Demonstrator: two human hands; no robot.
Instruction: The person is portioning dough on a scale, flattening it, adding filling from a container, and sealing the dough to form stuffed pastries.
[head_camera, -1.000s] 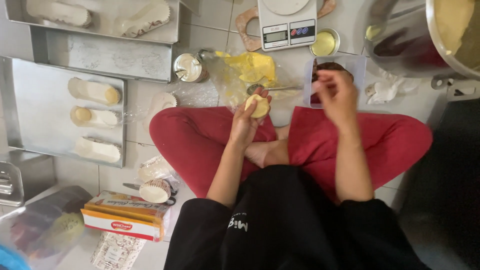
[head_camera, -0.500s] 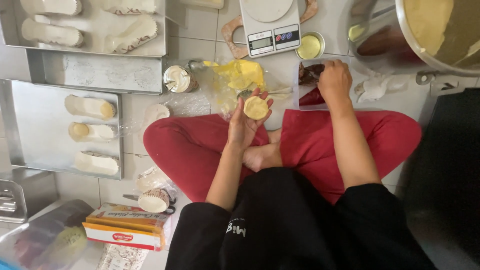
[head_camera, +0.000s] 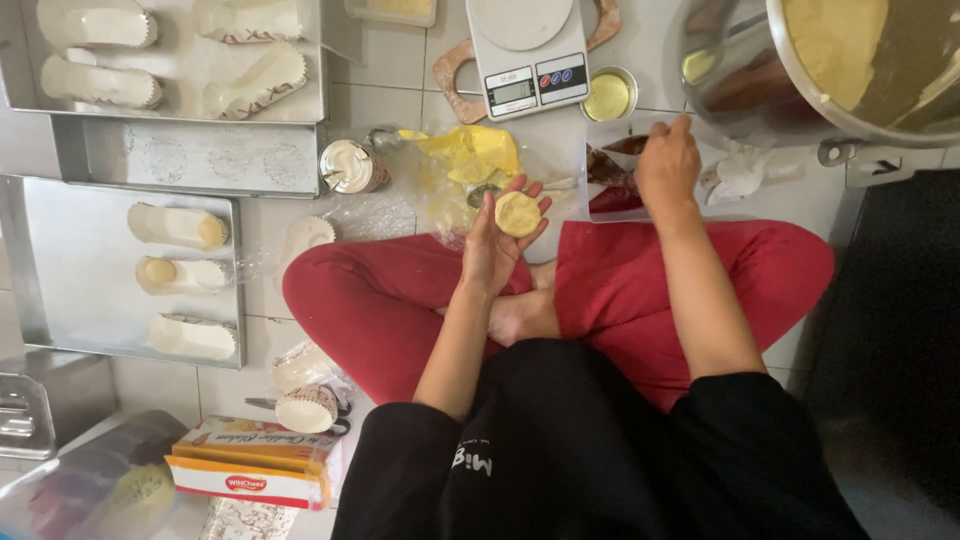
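Observation:
I sit cross-legged on a tiled floor in red trousers. My left hand (head_camera: 497, 238) is palm up with a flattened round of pale yellow dough (head_camera: 517, 213) lying on it. My right hand (head_camera: 668, 160) reaches forward into a clear plastic bag of dark brown filling (head_camera: 610, 170), its fingers pinched at the filling. A lump of yellow dough on clear plastic wrap (head_camera: 470, 153) lies just beyond my left hand.
A digital kitchen scale (head_camera: 525, 50) stands ahead, a small tin of yellow liquid (head_camera: 608, 96) beside it. A large steel bowl of dough (head_camera: 860, 60) is at the right. Metal trays (head_camera: 70, 270) on the left hold oblong paper moulds with dough. A carton (head_camera: 255, 462) and scissors lie near my left knee.
My right hand has gone from near my left hand forward into the bag of brown filling. My left hand has opened flatter, showing the dough round.

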